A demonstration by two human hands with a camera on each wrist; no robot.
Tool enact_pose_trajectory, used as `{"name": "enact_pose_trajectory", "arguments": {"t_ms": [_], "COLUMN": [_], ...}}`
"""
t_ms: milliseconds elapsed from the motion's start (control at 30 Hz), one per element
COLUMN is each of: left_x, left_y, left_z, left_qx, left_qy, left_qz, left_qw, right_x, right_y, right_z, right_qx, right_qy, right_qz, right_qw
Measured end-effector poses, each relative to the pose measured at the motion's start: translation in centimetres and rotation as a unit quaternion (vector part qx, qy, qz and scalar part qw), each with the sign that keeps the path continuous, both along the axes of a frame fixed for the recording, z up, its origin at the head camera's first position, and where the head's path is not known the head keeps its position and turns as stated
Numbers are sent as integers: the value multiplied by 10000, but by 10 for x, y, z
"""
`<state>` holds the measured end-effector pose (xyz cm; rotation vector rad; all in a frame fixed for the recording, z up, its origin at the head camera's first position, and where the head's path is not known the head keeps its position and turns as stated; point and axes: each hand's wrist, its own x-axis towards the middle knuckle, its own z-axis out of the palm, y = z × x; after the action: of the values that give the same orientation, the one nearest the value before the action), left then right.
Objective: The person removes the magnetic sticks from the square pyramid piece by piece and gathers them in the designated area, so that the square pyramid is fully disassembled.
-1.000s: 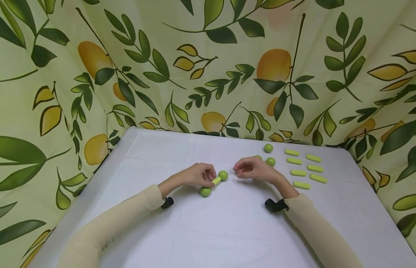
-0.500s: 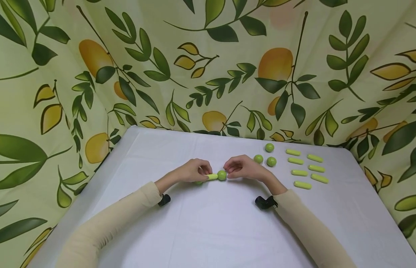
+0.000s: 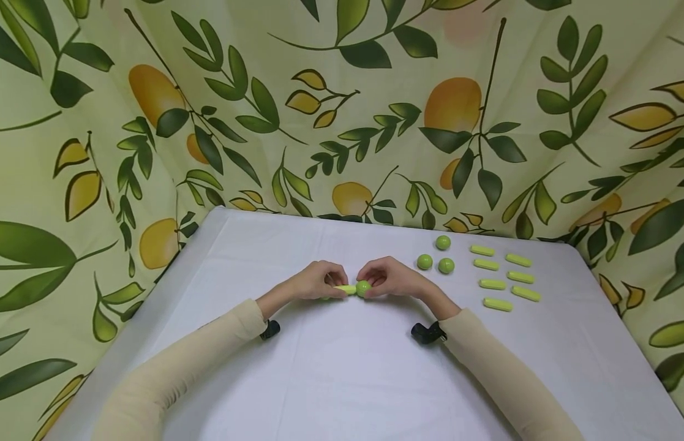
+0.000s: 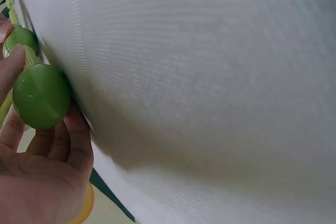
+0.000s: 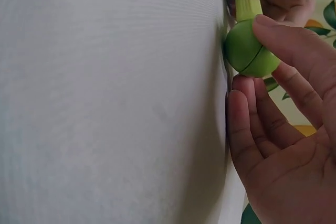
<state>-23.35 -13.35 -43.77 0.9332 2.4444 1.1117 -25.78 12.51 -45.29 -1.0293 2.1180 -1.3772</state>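
In the head view my left hand (image 3: 314, 282) pinches a light yellow-green rod (image 3: 349, 289) between thumb and fingers, low over the white table. A green ball (image 4: 42, 96) sits at the rod's near end in the left wrist view; in the head view that hand mostly covers it. At the rod's other end is a second green ball (image 5: 251, 48), with a seam line around it. My right hand (image 3: 399, 278) grips this ball, thumb on one side and fingers on the other. Rod and balls form one straight line between the hands.
Three loose green balls (image 3: 446, 265) lie behind and right of my right hand. Beyond them, several yellow-green rods (image 3: 492, 284) lie in two columns. The white-covered table (image 3: 342, 380) ends at a leaf-and-fruit patterned curtain (image 3: 297, 153).
My right hand has moved left and now grips the right-hand ball. My left hand has turned the rod from slanted to nearly level, with its left-end ball now mostly hidden.
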Motion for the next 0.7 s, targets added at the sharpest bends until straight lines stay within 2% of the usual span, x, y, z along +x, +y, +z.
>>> {"name": "enact_pose_trajectory", "arguments": {"t_ms": [333, 700], "left_x": [-2, -1], "left_y": [0, 6], "left_z": [0, 4], "left_qx": [-93, -77], "left_qy": [-118, -134], "left_qz": [-159, -602], "left_qw": [9998, 9981], "right_x": [5, 7], "right_y": [-4, 1], "right_z": [4, 8], "right_qx": [377, 511], "right_qy": [114, 151], "right_qz": [117, 659], "right_qw": [9992, 9964]}}
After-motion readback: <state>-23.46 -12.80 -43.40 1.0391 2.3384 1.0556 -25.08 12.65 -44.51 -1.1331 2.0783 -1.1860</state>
